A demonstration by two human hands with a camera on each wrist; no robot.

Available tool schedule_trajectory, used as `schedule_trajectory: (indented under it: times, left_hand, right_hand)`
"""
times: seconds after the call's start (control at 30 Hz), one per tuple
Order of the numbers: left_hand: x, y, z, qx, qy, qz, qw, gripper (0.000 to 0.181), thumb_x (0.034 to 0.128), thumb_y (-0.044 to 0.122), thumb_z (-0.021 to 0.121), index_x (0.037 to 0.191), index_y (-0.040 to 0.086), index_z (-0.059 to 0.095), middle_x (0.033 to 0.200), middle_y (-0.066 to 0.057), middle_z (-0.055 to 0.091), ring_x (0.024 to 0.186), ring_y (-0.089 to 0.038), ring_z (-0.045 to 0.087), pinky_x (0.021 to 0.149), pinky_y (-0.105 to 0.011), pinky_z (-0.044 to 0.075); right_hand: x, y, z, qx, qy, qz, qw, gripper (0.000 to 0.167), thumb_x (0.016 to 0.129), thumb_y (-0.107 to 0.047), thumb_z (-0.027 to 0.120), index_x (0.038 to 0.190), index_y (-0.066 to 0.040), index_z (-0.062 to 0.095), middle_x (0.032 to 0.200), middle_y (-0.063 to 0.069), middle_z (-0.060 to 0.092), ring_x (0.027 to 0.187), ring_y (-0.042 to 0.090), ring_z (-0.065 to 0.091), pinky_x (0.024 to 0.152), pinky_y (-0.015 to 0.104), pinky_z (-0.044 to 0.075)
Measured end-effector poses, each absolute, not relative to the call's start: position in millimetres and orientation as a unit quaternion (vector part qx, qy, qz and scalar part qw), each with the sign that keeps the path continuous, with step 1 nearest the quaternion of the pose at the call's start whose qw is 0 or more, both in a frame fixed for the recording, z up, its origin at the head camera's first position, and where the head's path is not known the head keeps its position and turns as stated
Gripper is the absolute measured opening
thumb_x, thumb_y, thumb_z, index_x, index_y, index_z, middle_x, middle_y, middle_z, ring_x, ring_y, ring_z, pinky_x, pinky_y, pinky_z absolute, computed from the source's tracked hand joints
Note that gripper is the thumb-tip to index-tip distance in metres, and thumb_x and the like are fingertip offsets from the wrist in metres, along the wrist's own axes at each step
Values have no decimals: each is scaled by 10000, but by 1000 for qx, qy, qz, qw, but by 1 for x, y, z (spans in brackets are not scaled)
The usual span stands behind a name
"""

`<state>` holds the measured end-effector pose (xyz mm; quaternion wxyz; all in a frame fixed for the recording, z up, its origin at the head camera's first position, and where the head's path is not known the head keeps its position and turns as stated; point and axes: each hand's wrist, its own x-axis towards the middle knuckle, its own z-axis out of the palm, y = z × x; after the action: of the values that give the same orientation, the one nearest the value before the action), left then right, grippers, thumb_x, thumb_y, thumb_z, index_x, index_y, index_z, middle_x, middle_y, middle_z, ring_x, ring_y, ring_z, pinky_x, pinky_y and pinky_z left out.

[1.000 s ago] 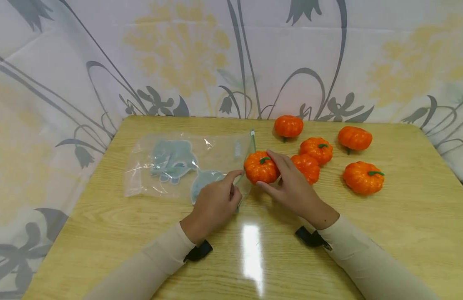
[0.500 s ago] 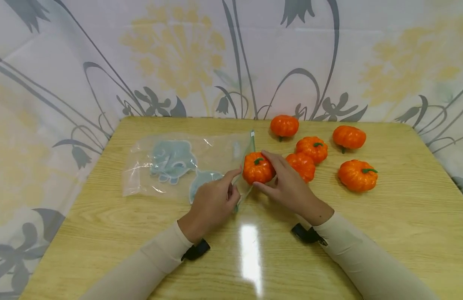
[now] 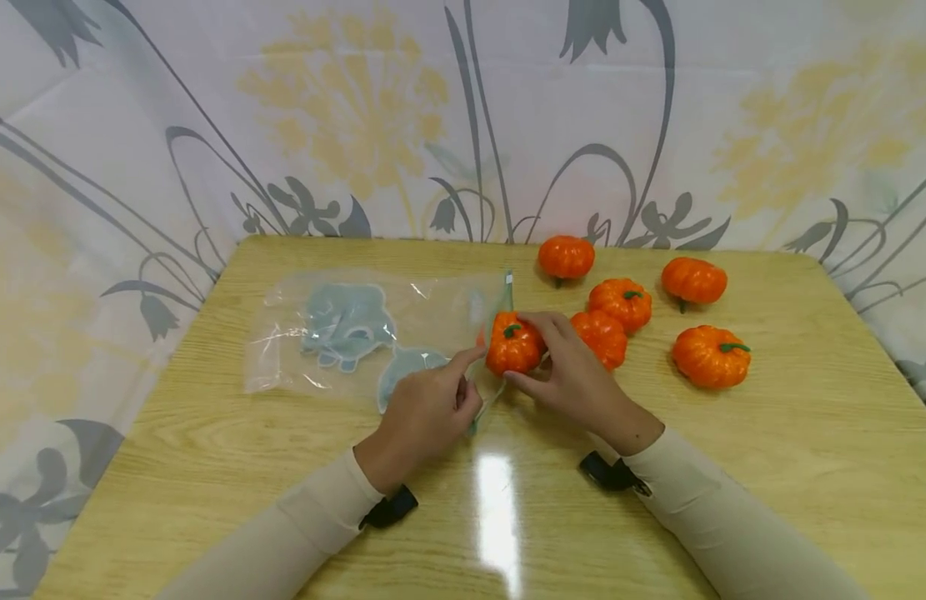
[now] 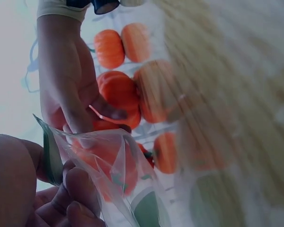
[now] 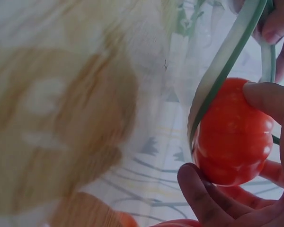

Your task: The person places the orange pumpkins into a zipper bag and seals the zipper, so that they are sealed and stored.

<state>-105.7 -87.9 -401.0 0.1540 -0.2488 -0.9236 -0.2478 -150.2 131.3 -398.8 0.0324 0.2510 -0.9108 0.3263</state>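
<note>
A small orange pumpkin (image 3: 513,348) with a green stem is in my right hand (image 3: 586,387), its thumb and fingers around the sides. The pumpkin's left side sits inside the mouth of a clear zip bag (image 3: 440,304) lying flat, printed with pale blue-grey animal shapes. My left hand (image 3: 428,412) pinches the near side of the bag's mouth, index finger pointing toward the pumpkin. In the right wrist view the bag's green-edged zip strip (image 5: 227,61) stands apart from the other side and crosses the pumpkin's edge. Through the plastic, the left wrist view shows the pumpkin (image 4: 120,163).
Several more pumpkins rest on the wooden table (image 3: 230,475): one pumpkin (image 3: 601,337) right behind my right hand, another pumpkin (image 3: 620,304) touching it, one at the back (image 3: 566,257), and others farther right, including a pumpkin (image 3: 712,357). A patterned cloth (image 3: 402,125) hangs behind the table.
My right hand has moved the pumpkin slightly left, and its left edge has gone into the bag's mouth. The left hand keeps its hold on the bag. The head view has shifted a little.
</note>
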Motion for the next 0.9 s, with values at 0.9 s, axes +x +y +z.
schedule_trajectory:
  times: [0.9]
  left_hand:
    - [-99, -80, -403, -259, -919, -288, 73, 485, 878, 98, 625, 1361, 78, 582, 621, 100, 484, 492, -24, 372, 441, -173, 289]
  right_hand:
    - [-151, 132, -404, 243, -916, 317, -30, 788, 849, -250, 809, 1512, -92, 413, 1421, 126, 526, 855, 165, 617, 750, 292, 564]
